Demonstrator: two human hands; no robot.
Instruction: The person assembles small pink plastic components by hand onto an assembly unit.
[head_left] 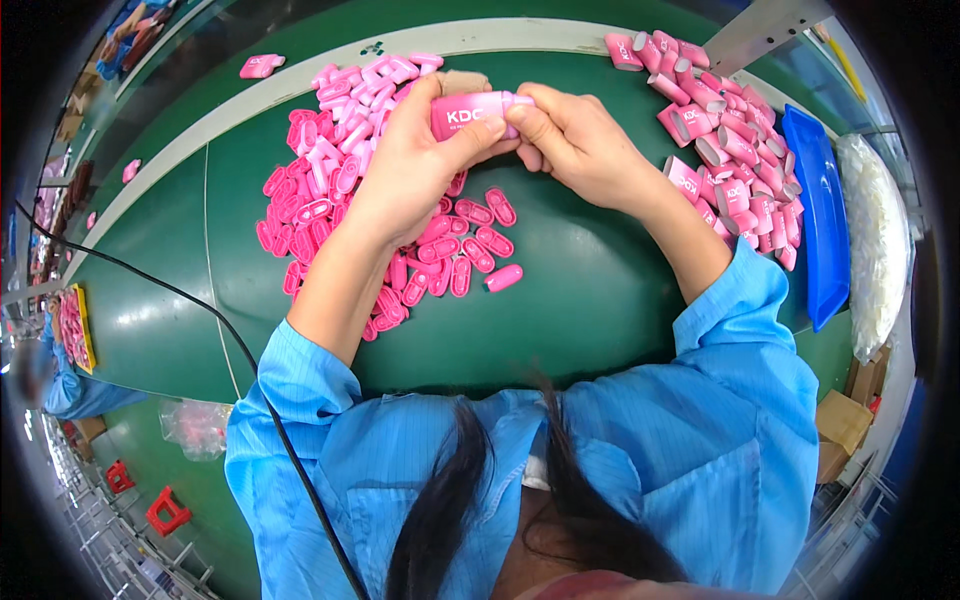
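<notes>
My left hand [415, 165] grips a pink rounded plastic case [470, 112], held level above the green table [560, 300]. My right hand [575, 140] pinches the case's right end with thumb and fingers. Under and left of my hands lies a heap of small pink oval caps [330, 170]. One loose pink cap [503, 277] lies at the heap's near edge. A pile of larger pink cases [735, 140] sits to the right of my right wrist.
A blue tray [820, 220] stands at the right, with a bag of white parts [875, 240] beyond it. A black cable [200, 310] crosses the table on the left. Another person in blue [70, 390] is at far left. Red stools [165, 510] stand below.
</notes>
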